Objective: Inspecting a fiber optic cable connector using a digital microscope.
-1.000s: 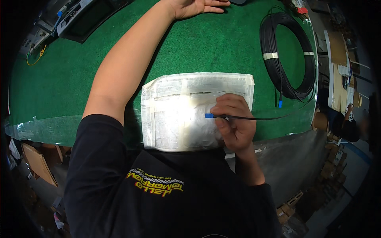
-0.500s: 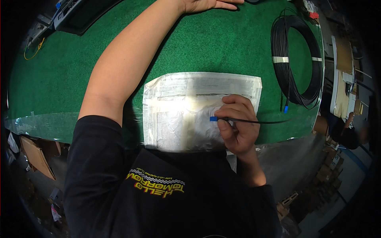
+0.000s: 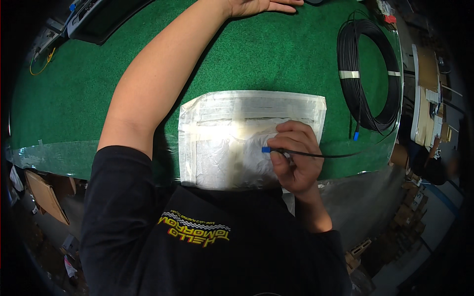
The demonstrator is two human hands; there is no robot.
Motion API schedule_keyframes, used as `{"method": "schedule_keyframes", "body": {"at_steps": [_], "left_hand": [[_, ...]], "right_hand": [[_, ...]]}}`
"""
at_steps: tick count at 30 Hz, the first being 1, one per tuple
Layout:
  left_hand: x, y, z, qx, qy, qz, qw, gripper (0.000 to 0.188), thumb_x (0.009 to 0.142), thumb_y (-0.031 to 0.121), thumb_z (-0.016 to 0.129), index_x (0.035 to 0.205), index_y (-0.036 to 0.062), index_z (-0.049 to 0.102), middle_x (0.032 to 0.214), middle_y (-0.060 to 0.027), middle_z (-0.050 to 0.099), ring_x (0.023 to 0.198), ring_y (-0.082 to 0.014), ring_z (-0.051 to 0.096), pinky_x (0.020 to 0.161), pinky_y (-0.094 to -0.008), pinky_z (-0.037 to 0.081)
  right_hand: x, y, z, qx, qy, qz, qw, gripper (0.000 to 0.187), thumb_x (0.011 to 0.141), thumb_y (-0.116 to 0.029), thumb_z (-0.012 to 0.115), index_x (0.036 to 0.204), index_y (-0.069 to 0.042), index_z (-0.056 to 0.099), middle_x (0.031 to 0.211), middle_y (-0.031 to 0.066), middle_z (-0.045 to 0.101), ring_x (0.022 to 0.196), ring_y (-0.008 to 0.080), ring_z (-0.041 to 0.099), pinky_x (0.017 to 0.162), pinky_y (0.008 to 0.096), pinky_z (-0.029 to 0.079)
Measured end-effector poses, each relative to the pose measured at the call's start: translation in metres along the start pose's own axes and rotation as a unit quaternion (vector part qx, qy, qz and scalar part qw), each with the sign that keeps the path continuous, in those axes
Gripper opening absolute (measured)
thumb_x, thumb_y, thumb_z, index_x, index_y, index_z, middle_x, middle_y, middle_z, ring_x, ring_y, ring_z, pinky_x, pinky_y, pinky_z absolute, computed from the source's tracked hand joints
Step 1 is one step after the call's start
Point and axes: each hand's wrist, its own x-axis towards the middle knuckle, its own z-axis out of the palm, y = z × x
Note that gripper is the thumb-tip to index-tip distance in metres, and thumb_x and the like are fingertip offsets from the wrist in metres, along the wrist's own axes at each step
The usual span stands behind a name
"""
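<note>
pinching the black cable (image 3: pixel 327 156) with my right hand (image 3: pixel 298 165) over the white sheet (image 3: pixel 212 163), i have open green mat (image 3: pixel 256 54) beyond; my left hand (image 3: pixel 249 7) is cropped above, its grip unclear.

Cable (image 3: pixel 335 156): smooth black outer skin, looks like plastic, low sheen
Blue tip (image 3: pixel 265 149): smooth, hard-looking plastic
White sheet (image 3: pixel 210 165): crinkled, shiny where light strikes it; paper or plastic, hard to tell
Tape strips (image 3: pixel 234 167): cream, smooth, slightly see-through
Tabletop (image 3: pixel 276 54): green, rough, matt, carpet-like
Clear film (image 3: pixel 69 159): thin glossy plastic, rippled
Coil (image 3: pixel 348 56): black, plastic-looking, faintly shiny
Pale bands (image 3: pixel 349 74): smooth, tape-like
Shirt (image 3: pixel 237 261): black cloth, matt
Carton (image 3: pixel 47 195): brown cardboard, matt
</note>
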Motion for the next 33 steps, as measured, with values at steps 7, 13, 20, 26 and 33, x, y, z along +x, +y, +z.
{"method": "schedule_keyframes", "body": {"at_steps": [7,13,20,26,33], "left_hand": [[0.0020,-0.0038,-0.0017,-0.007,-0.012,0.002,1.000,0.073,0.094,0.073,0.055,0.117,0.0050,0.067,0.095,-0.0127,0.073,0.092,-0.0281,0.074,0.085,-0.0429,0.062],[0.0018,-0.0009,-0.0016,-0.005,-0.016,0.000,1.000,0.073,0.095,0.074,0.054,0.118,0.0058,0.067,0.095,-0.0126,0.074,0.092,-0.0283,0.074,0.085,-0.0431,0.062],[0.0015,-0.0022,-0.0038,-0.008,-0.018,0.003,1.000,0.074,0.095,0.074,0.052,0.120,0.0064,0.067,0.096,-0.0126,0.074,0.093,-0.0286,0.074,0.086,-0.0436,0.061],[0.0010,-0.0035,-0.0035,-0.014,-0.026,0.003,1.000,0.074,0.096,0.074,0.052,0.120,0.0062,0.067,0.097,-0.0125,0.074,0.093,-0.0281,0.074,0.086,-0.0436,0.061],[0.0025,-0.0045,-0.0018,-0.013,-0.015,-0.005,1.000,0.074,0.096,0.074,0.052,0.119,0.0055,0.067,0.096,-0.0129,0.073,0.092,-0.0284,0.074,0.087,-0.0441,0.061]], "right_hand": [[-0.0008,0.0044,0.0006,-0.007,0.013,-0.016,1.000,0.019,0.086,-0.013,0.076,0.101,-0.002,0.076,0.095,0.0098,0.073,0.096,0.0327,0.068,0.082,0.0412,0.056],[-0.0010,0.0027,-0.0002,0.018,0.024,0.000,1.000,0.019,0.086,-0.012,0.076,0.101,-0.001,0.075,0.096,0.0105,0.073,0.097,0.0331,0.069,0.083,0.0414,0.057],[0.0004,0.0021,0.0016,0.018,0.015,-0.006,1.000,0.018,0.086,-0.012,0.076,0.100,-0.001,0.076,0.097,0.0114,0.072,0.098,0.0344,0.068,0.083,0.0420,0.057],[-0.0027,0.0038,0.0016,0.024,0.015,-0.005,1.000,0.017,0.085,-0.012,0.076,0.099,-0.003,0.076,0.107,0.0133,0.071,0.104,0.0345,0.066,0.085,0.0412,0.055],[-0.0055,0.0041,-0.0020,0.055,0.013,0.001,0.998,0.019,0.083,-0.013,0.076,0.100,-0.005,0.076,0.114,0.0140,0.069,0.107,0.0333,0.064,0.086,0.0417,0.053]]}}
